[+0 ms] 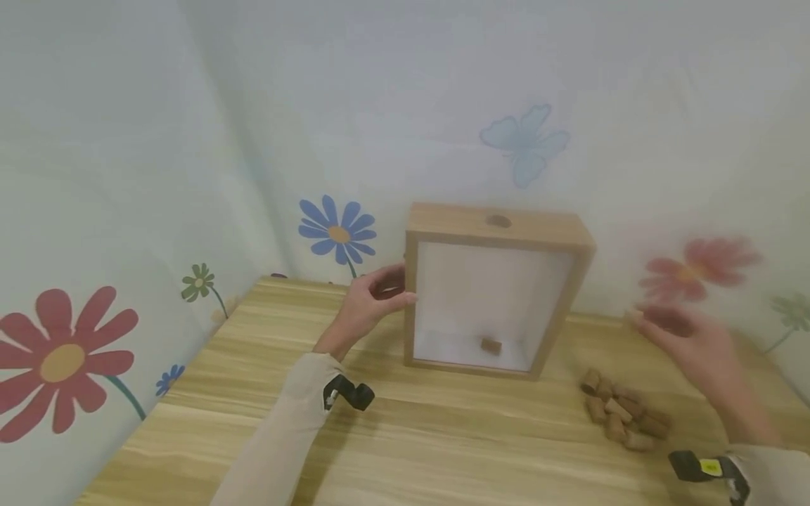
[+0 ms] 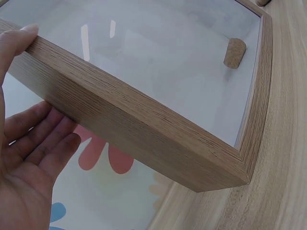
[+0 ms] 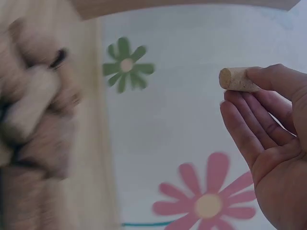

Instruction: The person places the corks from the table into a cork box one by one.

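Yellow label (image 1: pixel 711 466) at right wrist, lower right of head view; writing too small to read. Left hand (image 1: pixel 373 299), centre, grips the box (image 1: pixel 449 221) at its side edge: thumb on front, fingers spread behind. Right hand (image 1: pixel 699 348), right of frame, raised; thumb and fingers pinch one cork (image 3: pixel 235 79). Box stands upright on tabletop (image 1: pixel 443 429), hole on top; single inner cork (image 1: pixel 491 346) on its floor. Cork pile (image 1: pixel 626 414), lower right.

Speckled tan cork (image 3: pixel 236 79), brown wood-grained box (image 2: pixel 139 124)
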Action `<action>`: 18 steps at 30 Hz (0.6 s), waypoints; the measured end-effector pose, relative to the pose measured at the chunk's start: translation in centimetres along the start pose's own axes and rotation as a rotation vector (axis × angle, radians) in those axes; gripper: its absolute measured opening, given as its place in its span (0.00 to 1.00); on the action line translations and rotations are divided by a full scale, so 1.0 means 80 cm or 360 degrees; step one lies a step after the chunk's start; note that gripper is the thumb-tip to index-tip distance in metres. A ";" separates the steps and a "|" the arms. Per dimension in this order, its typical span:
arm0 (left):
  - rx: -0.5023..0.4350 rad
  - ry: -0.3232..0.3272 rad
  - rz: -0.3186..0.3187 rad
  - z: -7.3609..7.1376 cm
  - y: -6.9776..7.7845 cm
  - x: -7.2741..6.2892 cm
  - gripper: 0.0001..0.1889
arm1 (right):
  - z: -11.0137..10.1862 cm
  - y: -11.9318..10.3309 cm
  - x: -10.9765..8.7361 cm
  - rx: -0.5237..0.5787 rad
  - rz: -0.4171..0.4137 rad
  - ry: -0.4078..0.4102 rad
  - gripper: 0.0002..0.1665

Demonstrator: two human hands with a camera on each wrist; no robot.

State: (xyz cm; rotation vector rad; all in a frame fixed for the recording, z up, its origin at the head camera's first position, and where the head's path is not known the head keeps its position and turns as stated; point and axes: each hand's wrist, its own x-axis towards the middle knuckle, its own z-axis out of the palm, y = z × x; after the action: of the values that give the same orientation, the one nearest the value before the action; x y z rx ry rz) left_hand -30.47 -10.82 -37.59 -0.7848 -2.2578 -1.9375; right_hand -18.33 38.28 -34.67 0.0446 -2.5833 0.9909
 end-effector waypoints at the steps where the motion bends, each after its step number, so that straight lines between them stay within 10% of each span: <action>1: 0.0001 -0.0001 0.0005 0.001 0.000 0.000 0.34 | -0.003 -0.006 0.002 -0.0005 -0.0001 0.0023 0.28; 18: 0.0028 -0.0005 0.0032 0.002 0.002 -0.001 0.34 | -0.046 -0.130 0.053 0.0359 -0.0127 0.0110 0.29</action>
State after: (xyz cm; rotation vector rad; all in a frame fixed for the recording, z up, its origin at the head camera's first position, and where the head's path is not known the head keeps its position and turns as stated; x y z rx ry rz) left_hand -30.28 -10.72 -37.50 -0.8061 -2.2563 -1.9069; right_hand -19.42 33.26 -24.01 0.1684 -2.3777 1.2265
